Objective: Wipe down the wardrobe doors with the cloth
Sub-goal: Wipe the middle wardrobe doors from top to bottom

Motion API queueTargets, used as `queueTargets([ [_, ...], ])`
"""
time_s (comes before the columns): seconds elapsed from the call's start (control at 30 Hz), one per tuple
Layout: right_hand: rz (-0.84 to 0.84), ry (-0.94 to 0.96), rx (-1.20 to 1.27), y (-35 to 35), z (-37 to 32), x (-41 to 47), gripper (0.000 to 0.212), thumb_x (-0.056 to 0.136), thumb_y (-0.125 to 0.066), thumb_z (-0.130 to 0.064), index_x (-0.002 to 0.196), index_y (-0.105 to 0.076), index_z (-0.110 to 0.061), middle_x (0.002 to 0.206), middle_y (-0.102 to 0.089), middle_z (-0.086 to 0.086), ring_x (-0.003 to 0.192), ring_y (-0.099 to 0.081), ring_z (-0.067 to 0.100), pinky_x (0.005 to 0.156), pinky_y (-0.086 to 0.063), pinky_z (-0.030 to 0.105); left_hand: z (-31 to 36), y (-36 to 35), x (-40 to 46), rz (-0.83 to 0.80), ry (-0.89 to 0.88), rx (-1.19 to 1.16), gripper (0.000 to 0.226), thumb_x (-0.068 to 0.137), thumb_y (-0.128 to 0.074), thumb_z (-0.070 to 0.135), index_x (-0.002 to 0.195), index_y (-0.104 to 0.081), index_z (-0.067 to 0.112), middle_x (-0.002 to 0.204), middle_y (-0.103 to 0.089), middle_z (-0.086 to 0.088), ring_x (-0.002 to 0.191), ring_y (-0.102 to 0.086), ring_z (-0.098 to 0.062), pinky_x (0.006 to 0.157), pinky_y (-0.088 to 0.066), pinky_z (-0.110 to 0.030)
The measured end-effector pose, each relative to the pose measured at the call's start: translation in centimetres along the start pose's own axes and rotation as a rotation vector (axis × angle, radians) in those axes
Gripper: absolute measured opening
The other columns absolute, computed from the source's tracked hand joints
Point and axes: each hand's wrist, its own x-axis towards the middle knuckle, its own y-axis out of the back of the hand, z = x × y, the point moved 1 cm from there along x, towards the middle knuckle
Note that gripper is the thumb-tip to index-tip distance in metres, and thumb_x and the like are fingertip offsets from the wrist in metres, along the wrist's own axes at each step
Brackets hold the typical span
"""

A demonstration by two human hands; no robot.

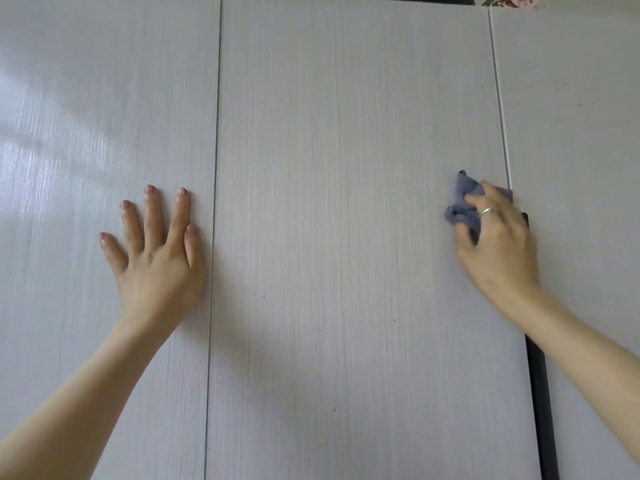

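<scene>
Your right hand (pixel 498 237) has the cloth (pixel 465 206) bunched under it, fingers curled over the fabric and pinching it against the middle wardrobe door (pixel 346 202). The cloth sits at the door's right edge, about mid-height in the view, touching the seam next to the right door (pixel 581 133). It's small, crumpled, dull blue-grey with a purple tint, soft-looking, lumpy folds sticking out above and left of your fingers; part of it also shows right of your knuckles at the door edge. Most of it is hidden under your palm. There's a silver ring (pixel 486 211) on one finger of that hand.

Your left hand (pixel 159 258) is flat on the left door (pixel 104 116), fingers spread and straight, palm against the panel, thumb just beside the seam with the middle door. It holds nothing.

The doors are pale whitish-grey with fine vertical wood-grain streaks, slightly glossy; a bright reflection lies on the left door's upper left. A dark vertical strip (pixel 540 410) runs down the gap between the middle and right doors below your right wrist. At the top right, a bit of patterned stuff (pixel 512 0) pokes over the wardrobe, too small to tell what it is.
</scene>
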Motion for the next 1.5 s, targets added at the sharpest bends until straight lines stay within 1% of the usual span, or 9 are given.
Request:
queueTargets([
  [0.27, -0.249, 0.925, 0.097, 0.0, -2.3, -6.7, 0.018, 0.097, -0.052, -0.017, 0.112, -0.055, -0.007, 0.132, -0.053, 0.019, 0.126, -0.047, 0.032, 0.107, -0.038, 0.045, -0.1, 0.0, -0.2, -0.008, -0.005, -0.001, 0.051, 0.101, -0.013, 0.036, 0.150, 0.002, 0.040, 0.160, 0.012, 0.005, 0.145, 0.016, -0.020, 0.115, 0.011, -0.051],
  [0.47, -0.061, 0.115, 0.182, -1.4, -3.1, -1.0, 0.033, 0.084, -0.056, -0.021, 0.110, -0.067, -0.004, 0.139, -0.047, 0.020, 0.124, -0.049, 0.036, 0.096, -0.046, 0.047, -0.3, 0.0, -0.3, -0.012, -0.015, 0.000, 0.051, 0.101, -0.013, 0.037, 0.149, 0.004, 0.040, 0.159, 0.012, 0.005, 0.145, 0.016, -0.020, 0.115, 0.010, -0.051],
  [0.7, -0.250, 0.960, 0.241, -1.9, -7.8, -6.3, 0.026, 0.091, -0.061, -0.026, 0.111, -0.071, -0.012, 0.130, -0.056, 0.018, 0.124, -0.050, 0.036, 0.098, -0.047, 0.046, -0.5, 0.1, -0.5, -0.043, -0.029, 0.025, 0.051, 0.101, -0.010, 0.039, 0.148, 0.008, 0.041, 0.159, 0.015, 0.005, 0.145, 0.018, -0.019, 0.116, 0.010, -0.049],
  [0.77, -0.173, 0.876, 0.197, -2.7, -7.6, -3.4, 0.028, 0.091, -0.059, -0.027, 0.111, -0.070, -0.012, 0.128, -0.057, 0.020, 0.119, -0.055, 0.036, 0.095, -0.050, 0.043, -0.7, 0.2, -0.4, -0.053, -0.033, 0.036, 0.051, 0.100, -0.009, 0.039, 0.148, 0.010, 0.041, 0.159, 0.016, 0.005, 0.145, 0.018, -0.020, 0.116, 0.010, -0.050],
  [0.9, -0.068, 0.303, 0.191, -3.6, -9.1, 0.9, 0.041, 0.089, -0.048, -0.031, 0.118, -0.066, -0.010, 0.136, -0.050, 0.020, 0.123, -0.051, 0.037, 0.085, -0.052, 0.044, -1.2, 0.4, -0.3, -0.084, -0.066, 0.063, 0.052, 0.099, -0.007, 0.042, 0.147, 0.014, 0.040, 0.158, 0.020, 0.006, 0.144, 0.021, -0.020, 0.115, 0.010, -0.050],
  [0.97, -0.079, 0.382, 0.196, -4.3, -10.8, -1.1, 0.041, 0.091, -0.047, -0.029, 0.121, -0.064, -0.007, 0.138, -0.047, 0.023, 0.128, -0.045, 0.039, 0.094, -0.049, 0.046, -1.3, 0.4, -0.2, -0.097, -0.085, 0.072, 0.053, 0.099, -0.006, 0.043, 0.147, 0.015, 0.041, 0.157, 0.022, 0.006, 0.144, 0.021, -0.020, 0.115, 0.010, -0.049],
  [1.13, -0.270, 1.111, 0.310, -4.7, -13.8, -4.7, 0.030, 0.091, -0.057, -0.011, 0.120, -0.065, -0.012, 0.135, -0.051, 0.020, 0.128, -0.047, 0.035, 0.107, -0.038, 0.042, -1.6, 0.5, -0.4, -0.095, -0.099, 0.074, 0.052, 0.098, -0.005, 0.043, 0.146, 0.017, 0.041, 0.157, 0.023, 0.007, 0.144, 0.022, -0.020, 0.116, 0.011, -0.048],
  [1.37, -0.160, 0.727, 0.276, -6.2, -16.8, 2.7, 0.034, 0.087, -0.048, -0.027, 0.106, -0.073, -0.013, 0.123, -0.059, 0.023, 0.110, -0.059, 0.040, 0.086, -0.052, 0.046, -2.3, 0.1, -1.4, -0.071, -0.122, 0.076, 0.053, 0.088, 0.008, 0.052, 0.138, 0.022, 0.047, 0.157, 0.019, 0.008, 0.145, 0.019, -0.018, 0.115, 0.008, -0.052],
  [1.5, -0.161, 0.940, 0.380, -7.1, -19.3, -2.1, 0.025, 0.086, -0.059, -0.016, 0.108, -0.071, -0.011, 0.118, -0.062, 0.021, 0.109, -0.059, 0.037, 0.096, -0.045, 0.044, -3.1, 0.1, -1.8, -0.086, -0.144, 0.106, 0.054, 0.088, 0.007, 0.051, 0.139, 0.022, 0.046, 0.158, 0.019, 0.007, 0.145, 0.018, -0.020, 0.114, 0.005, -0.055],
])
